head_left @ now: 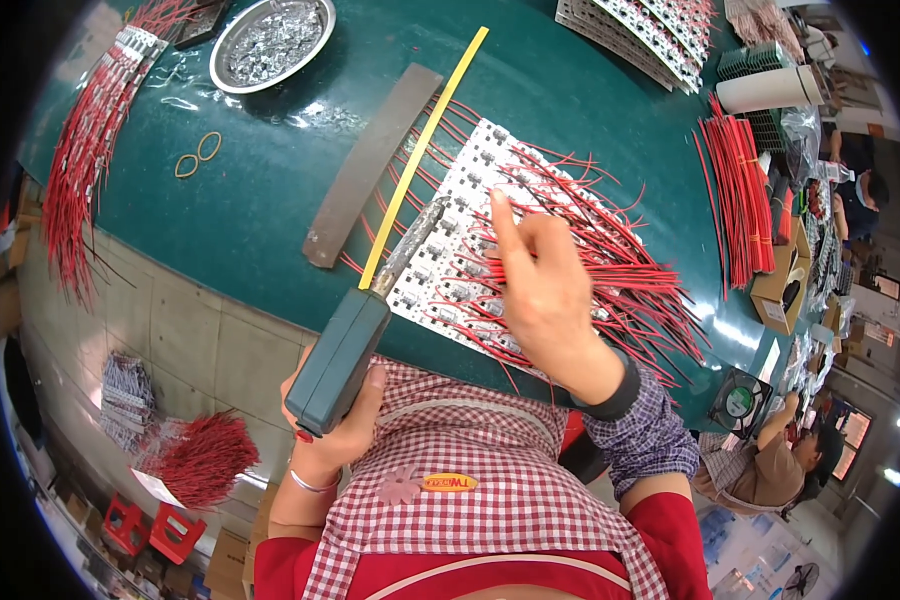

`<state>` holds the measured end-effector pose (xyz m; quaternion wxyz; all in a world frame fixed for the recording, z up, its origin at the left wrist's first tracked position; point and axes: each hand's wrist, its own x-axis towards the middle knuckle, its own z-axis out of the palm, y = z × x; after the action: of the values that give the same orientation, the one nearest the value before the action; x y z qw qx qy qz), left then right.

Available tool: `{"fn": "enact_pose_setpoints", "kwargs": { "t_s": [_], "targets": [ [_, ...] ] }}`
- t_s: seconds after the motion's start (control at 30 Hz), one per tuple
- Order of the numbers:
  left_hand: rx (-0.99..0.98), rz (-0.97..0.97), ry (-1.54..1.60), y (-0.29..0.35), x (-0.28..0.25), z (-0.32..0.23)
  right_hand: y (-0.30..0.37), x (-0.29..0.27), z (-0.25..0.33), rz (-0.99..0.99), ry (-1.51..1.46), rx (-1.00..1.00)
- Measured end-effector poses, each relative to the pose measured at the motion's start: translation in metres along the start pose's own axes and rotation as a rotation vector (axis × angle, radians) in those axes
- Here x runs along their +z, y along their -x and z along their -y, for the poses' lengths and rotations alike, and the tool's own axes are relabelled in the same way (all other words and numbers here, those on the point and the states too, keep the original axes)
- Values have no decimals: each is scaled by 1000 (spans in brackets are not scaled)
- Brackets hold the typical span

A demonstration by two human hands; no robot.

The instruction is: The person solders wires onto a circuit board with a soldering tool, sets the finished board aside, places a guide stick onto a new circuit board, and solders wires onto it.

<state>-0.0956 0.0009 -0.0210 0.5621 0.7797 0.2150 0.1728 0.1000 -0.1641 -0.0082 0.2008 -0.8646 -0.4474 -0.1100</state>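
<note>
My left hand (346,425) is wrapped around a dark green soldering gun (342,360). Its blackened metal tip (415,243) reaches over the left part of a white circuit board panel (438,255) with rows of small dark parts. Over that panel, my right hand (545,290) stretches its index finger down to the board. Its other fingers are curled, and what lies under them is hidden. Many red wires (630,285) fan out rightward from the panel, past and beneath the right hand. A yellow strip (420,150) and a grey flat bar (370,170) lie across wires on the left.
The green table (260,180) holds a metal bowl (272,45) of silvery bits, rubber bands (198,155) and wired boards (100,130). At right are stacked panels (640,40), a red wire bundle (745,190) and a small fan (740,402). Another person (780,465) sits there.
</note>
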Motion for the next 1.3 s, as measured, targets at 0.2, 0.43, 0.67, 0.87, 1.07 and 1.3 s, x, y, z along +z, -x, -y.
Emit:
{"fn": "enact_pose_setpoints", "kwargs": {
  "t_s": [0.2,0.43,0.67,0.87,1.07,1.3],
  "targets": [
    [50,18,-26,2,-5,-4,10,17,1,44,-123,23],
    [3,5,21,5,-4,0,9,23,2,-47,-191,49],
    [-63,64,19,9,-6,-1,8,20,2,-62,-143,-17],
    [-112,109,18,8,-6,-6,6,22,3,-89,-108,-48],
    [-42,150,-106,-1,-7,-15,6,23,3,-67,-91,-61],
    [-19,153,-89,-6,-6,-20,6,23,3,-53,-103,-65]
  ]
}}
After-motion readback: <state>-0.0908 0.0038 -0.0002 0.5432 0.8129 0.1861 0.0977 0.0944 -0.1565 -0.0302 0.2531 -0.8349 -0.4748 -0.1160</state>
